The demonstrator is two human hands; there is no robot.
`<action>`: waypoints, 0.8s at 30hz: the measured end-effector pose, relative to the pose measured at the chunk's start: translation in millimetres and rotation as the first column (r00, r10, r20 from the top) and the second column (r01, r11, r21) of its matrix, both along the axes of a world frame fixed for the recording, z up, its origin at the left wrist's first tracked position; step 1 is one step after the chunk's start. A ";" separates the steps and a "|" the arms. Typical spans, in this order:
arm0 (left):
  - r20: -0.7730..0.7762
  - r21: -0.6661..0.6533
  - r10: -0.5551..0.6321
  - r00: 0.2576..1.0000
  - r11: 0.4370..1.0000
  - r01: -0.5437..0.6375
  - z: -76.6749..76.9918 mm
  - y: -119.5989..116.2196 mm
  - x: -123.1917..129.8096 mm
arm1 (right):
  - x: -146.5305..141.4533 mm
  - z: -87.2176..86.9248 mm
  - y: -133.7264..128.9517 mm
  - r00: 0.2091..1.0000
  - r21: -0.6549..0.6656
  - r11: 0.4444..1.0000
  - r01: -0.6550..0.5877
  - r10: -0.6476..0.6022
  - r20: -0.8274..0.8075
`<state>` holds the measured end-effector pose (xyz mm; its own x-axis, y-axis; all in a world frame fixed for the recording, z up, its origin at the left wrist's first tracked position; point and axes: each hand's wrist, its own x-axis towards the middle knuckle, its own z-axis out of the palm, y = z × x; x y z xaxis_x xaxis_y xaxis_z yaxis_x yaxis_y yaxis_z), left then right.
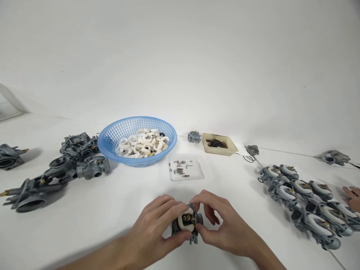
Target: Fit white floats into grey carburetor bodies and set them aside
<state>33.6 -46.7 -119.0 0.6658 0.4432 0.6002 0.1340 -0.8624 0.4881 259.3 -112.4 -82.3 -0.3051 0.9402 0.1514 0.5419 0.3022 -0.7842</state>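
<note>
A grey metal carburetor body (199, 218) with a white ring-shaped float (182, 222) on its top lies on the white table at the bottom centre. Brass parts show inside the float's opening. My left hand (157, 227) grips the body from the left, its fingers over the float and its thumb at the near side. From the right, my right hand (222, 225) has its thumb and index finger at the float's right end; whatever small part may be between them is too hidden to name.
Beyond the hands lie a clear tray (198, 176) of small metal parts, a blue basket (137, 162) of white floats and a cream tray (225, 150) of black rings. Carburetors (92, 167) stand left, others with floats (317, 224) right. Another person's hand (353, 197) shows far right.
</note>
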 end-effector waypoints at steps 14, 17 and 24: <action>0.009 0.031 0.005 1.000 1.000 -0.006 2.0 0.8 1.0 | 0.0 1.0 0.8 1.000 0.031 1.000 -0.003 0.002 0.020; 0.007 0.032 0.013 1.000 0.999 -0.013 1.4 1.2 1.0 | -0.5 1.7 0.3 1.000 0.043 0.999 -0.011 0.010 0.021; 0.028 0.034 0.017 0.999 0.999 -0.017 -0.3 1.1 1.2 | -2.4 4.9 -1.7 0.999 0.059 0.998 -0.029 0.027 0.025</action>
